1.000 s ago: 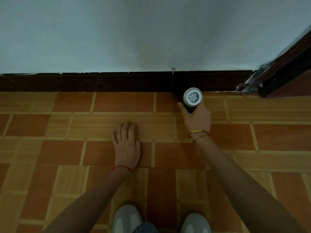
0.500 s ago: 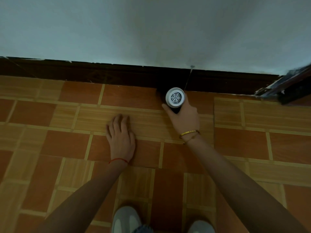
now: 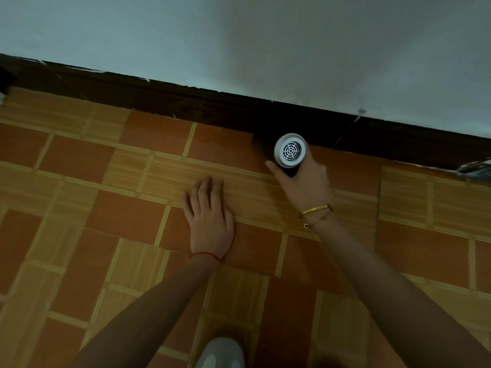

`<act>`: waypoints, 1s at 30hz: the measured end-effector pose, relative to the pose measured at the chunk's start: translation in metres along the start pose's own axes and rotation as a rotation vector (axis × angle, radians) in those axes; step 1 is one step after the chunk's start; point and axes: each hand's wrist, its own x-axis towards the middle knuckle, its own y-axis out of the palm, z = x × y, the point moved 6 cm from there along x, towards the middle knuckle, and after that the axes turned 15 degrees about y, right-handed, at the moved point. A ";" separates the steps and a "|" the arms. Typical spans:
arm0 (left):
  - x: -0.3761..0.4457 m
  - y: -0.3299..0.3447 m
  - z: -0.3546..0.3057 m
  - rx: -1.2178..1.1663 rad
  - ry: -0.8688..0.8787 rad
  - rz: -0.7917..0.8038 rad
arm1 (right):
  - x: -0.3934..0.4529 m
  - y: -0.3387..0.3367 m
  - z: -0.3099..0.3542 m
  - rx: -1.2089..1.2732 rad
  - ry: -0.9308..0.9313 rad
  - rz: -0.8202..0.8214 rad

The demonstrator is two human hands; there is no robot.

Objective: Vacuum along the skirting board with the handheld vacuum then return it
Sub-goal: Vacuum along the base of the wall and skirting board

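My right hand (image 3: 303, 184) grips the handheld vacuum (image 3: 290, 150), a dark body with a white round grille end facing me. Its front end points at the dark brown skirting board (image 3: 164, 104) and is hidden in shadow where floor meets board. My left hand (image 3: 210, 219) lies flat on the tiled floor (image 3: 127, 216), fingers together, a red thread at the wrist. Gold bracelets circle my right wrist.
A pale wall (image 3: 265, 43) rises above the skirting board. At the far right edge a damaged, scuffed corner piece (image 3: 475, 168) meets the board. A grey shoe (image 3: 220, 354) shows at the bottom, between my arms.
The vacuum and my right hand have slid left along the skirting board, past the vertical joint in the board. My view has turned, so the board now slants. My left hand stays planted on the floor.
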 end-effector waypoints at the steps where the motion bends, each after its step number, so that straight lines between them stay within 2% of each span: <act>1: 0.000 0.000 0.000 0.000 -0.001 0.002 | 0.002 0.008 0.008 -0.009 -0.028 0.015; 4: 0.001 0.000 0.001 0.006 0.005 0.006 | 0.008 0.031 0.036 -0.033 -0.116 0.068; 11: 0.002 0.000 0.002 0.015 0.013 0.023 | 0.016 0.077 0.083 -0.099 -0.195 0.204; 21: 0.003 -0.001 0.001 0.004 0.011 0.024 | 0.020 0.052 0.054 -0.054 -0.158 0.162; 30: 0.003 0.000 0.002 0.007 0.010 0.029 | 0.022 0.093 0.101 -0.130 -0.243 0.254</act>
